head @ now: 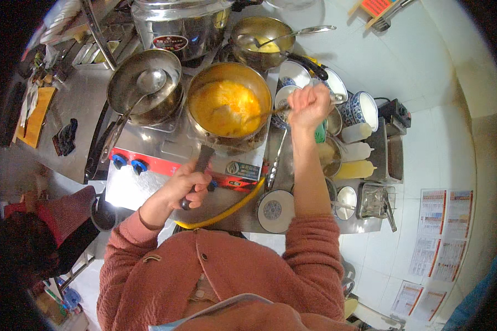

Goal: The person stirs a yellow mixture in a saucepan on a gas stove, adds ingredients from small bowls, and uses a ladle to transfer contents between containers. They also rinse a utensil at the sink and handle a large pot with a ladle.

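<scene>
My left hand (186,186) is closed around the dark handle of a deep metal pan (194,124) on the gas stove. Orange-yellow liquid food (227,105) lies in that pan, brighter at its right side. Above the pan's right side, my right hand (310,105) grips a ladle (269,113) whose lower end dips into the food. To the left, a second metal pan (120,93) holds an empty ladle (151,80). A third pan (248,31), behind, contains a pale yellow food and another ladle (310,30).
Blue-patterned bowls (358,109), squeeze bottles (356,169) and another ladle (278,161) are at the right. A large steel pot (178,25) rises behind. A yellow hose (227,215) curves along the stove's front. On the left counter (72,103) lie a cutting board (41,118) and dark cloth (65,136). A person (29,236) is at lower left.
</scene>
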The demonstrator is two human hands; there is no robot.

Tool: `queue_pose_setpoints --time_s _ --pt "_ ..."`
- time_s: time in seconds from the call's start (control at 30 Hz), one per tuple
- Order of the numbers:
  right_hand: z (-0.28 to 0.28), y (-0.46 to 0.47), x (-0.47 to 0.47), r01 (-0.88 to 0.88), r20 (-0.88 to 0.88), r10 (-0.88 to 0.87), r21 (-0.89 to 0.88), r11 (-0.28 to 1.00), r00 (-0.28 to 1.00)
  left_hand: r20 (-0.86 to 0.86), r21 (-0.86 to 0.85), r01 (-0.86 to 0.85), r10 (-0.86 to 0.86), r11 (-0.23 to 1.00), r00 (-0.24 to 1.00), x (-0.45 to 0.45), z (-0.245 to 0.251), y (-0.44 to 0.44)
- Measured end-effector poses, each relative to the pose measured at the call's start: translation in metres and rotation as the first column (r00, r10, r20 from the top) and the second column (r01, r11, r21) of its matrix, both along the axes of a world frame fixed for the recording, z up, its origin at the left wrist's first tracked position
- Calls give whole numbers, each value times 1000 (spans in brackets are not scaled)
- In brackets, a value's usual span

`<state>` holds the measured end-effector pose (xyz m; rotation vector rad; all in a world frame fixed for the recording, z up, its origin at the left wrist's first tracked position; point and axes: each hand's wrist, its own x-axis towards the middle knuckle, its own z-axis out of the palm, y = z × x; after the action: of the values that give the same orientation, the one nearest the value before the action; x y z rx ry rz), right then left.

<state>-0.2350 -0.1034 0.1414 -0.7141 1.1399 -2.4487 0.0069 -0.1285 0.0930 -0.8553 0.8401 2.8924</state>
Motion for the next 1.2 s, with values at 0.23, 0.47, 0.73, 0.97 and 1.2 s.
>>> queue_pose_setpoints --time_s 0.23,0.47,0.73,0.97,1.2 --pt "-7 3 6 -163 129 171 -70 984 977 14 -77 -3 5 997 1000 1 -3 3" --pt "-12 5 -34 -78 -127 73 -35 996 989 -116 -77 -33 24 997 993 -6 -11 5" --pt "-7 1 -13 -80 -173 69 -61 995 982 -42 -106 -34 30 994 999 -21 -3 7" --pt "0 -2 -10 -74 -83 67 -92 993 994 47 -156 32 -25 987 999 -16 4 -4" --pt "-7 4 -28 -284 -241 266 -45 958 934 79 -142 45 -34 989 996 -12 5 -7"
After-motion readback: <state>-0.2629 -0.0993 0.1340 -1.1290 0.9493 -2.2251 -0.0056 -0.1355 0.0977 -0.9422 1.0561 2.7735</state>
